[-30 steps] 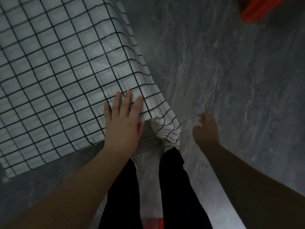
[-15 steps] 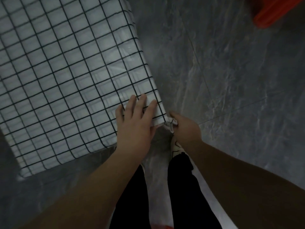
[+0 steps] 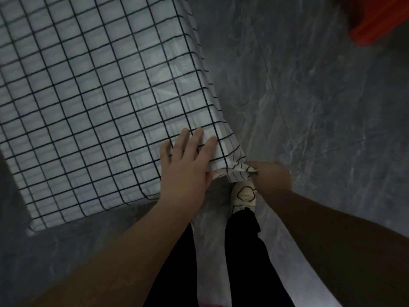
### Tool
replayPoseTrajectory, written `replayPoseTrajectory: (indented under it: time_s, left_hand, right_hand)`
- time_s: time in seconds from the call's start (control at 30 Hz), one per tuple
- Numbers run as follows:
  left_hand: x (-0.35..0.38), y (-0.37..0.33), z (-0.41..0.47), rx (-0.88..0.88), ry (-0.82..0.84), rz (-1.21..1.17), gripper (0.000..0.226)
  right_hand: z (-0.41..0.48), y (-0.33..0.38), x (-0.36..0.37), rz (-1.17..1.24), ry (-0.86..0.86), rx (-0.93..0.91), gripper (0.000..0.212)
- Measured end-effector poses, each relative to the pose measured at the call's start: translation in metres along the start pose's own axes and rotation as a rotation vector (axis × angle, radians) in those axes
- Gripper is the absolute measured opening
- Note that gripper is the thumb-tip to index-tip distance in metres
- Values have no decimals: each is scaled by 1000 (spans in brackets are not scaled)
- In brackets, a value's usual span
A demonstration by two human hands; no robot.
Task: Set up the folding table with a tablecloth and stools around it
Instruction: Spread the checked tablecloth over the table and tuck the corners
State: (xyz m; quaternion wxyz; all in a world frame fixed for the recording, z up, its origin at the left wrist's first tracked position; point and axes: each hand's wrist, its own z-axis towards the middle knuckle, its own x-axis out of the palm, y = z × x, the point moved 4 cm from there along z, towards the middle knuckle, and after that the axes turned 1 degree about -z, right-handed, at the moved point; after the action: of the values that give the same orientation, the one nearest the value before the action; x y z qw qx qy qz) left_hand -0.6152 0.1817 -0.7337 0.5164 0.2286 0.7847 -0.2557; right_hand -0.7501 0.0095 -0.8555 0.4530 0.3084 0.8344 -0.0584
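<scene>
A white tablecloth (image 3: pixel 93 103) with a black grid pattern covers the folding table, filling the upper left of the view; the table itself is hidden under it. My left hand (image 3: pixel 188 165) lies flat, fingers spread, on the cloth at the table's near right corner. My right hand (image 3: pixel 271 175) pinches the hanging corner of the cloth just past that table corner, below the tabletop. A red stool (image 3: pixel 376 21) shows partly at the top right.
The floor (image 3: pixel 309 107) is grey marble-look tile, open to the right of the table. My black-trousered legs and a white shoe (image 3: pixel 243 196) stand right against the table corner. A red object edge peeks at the bottom of the frame.
One second ago my right hand hung free beside the cloth. It has since moved left and taken hold of the hanging corner. My left hand stays pressed on the corner.
</scene>
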Motion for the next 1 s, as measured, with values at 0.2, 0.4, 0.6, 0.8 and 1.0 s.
replayPoseTrajectory:
  time_s: [0.2, 0.4, 0.6, 0.8, 1.0]
  left_hand:
    - [-5, -5, 2, -46, 4, -42, 75]
    - [-10, -8, 3, -67, 38, -53, 73]
    - [-8, -4, 6, -60, 54, -82, 79]
    - [-12, -9, 6, -72, 117, -181, 83]
    - [-42, 10, -19, -80, 91, -263, 72]
  right_hand:
    - [-13, 26, -5, 253, 55, 65, 101]
    - [-37, 81, -62, 555, -72, -199, 79]
    - [-27, 92, -69, 531, 62, -69, 55]
    - [-31, 108, -93, 529, 68, -105, 66]
    - [-53, 157, -141, 232, -90, -310, 82]
